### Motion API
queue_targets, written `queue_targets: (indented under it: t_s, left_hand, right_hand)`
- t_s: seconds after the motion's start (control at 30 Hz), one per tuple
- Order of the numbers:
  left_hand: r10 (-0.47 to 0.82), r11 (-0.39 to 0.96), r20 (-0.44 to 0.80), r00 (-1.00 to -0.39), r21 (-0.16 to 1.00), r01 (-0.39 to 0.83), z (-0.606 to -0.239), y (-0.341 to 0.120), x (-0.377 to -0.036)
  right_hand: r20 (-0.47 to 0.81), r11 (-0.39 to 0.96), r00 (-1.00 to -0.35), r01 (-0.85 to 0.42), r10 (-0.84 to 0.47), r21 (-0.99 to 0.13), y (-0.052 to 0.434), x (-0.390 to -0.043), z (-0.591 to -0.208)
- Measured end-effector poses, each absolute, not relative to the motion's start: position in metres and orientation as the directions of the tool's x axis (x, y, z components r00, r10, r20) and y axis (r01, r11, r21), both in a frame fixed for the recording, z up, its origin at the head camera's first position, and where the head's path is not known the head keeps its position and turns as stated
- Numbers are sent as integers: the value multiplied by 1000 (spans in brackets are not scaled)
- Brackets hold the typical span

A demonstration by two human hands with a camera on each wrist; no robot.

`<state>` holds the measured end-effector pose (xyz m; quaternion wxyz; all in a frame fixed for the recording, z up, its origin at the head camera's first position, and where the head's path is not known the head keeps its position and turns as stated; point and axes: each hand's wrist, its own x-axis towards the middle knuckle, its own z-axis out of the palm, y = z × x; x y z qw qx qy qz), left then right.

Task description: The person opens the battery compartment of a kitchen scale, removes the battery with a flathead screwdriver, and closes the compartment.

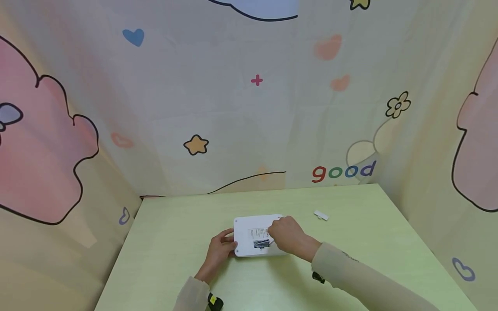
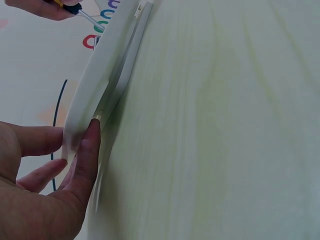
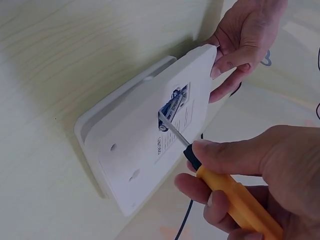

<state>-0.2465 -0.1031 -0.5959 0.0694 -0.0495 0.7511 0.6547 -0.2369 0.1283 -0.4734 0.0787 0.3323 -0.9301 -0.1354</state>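
Note:
A flat white device (image 1: pixel 254 236) lies bottom side up on the pale green table (image 1: pixel 350 242), with its battery compartment (image 1: pixel 261 244) open and batteries (image 3: pixel 172 105) showing. My left hand (image 1: pixel 222 249) grips the device's left edge (image 3: pixel 212 55), thumb on top and fingers (image 2: pixel 87 150) round the side. My right hand (image 1: pixel 285 235) holds a yellow-handled screwdriver (image 3: pixel 227 192). Its metal tip (image 3: pixel 167 126) reaches into the battery compartment. In the left wrist view the device (image 2: pixel 102 80) shows edge-on, with the screwdriver (image 2: pixel 82 15) at the top left.
A small white cover piece (image 1: pixel 321 215) lies on the table to the right of the device. Cloth walls with cartoon prints (image 1: pixel 249 108) close in the table at the back and both sides. Bare tabletop lies in front of the device.

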Motion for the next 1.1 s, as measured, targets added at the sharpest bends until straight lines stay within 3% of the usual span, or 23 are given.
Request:
queue_targets:
  t_s: [0.4,0.7,1.1]
  left_hand:
    - [27,129,-161,-987,979,-157,-591,-103,-246]
    - [22,126,-166,-986,979,-162,-593,-101,-245]
    - [10,110,-173,-985,979,-171,-597,-103,-246]
  right_hand:
    - [95,748,-749,-628,-656,214,144,-240,-476]
    - [80,801,-796,-597,-599,54,155,-239,-484]
    - [130,810,-806,-586,-578,-31,168,-239,-500]
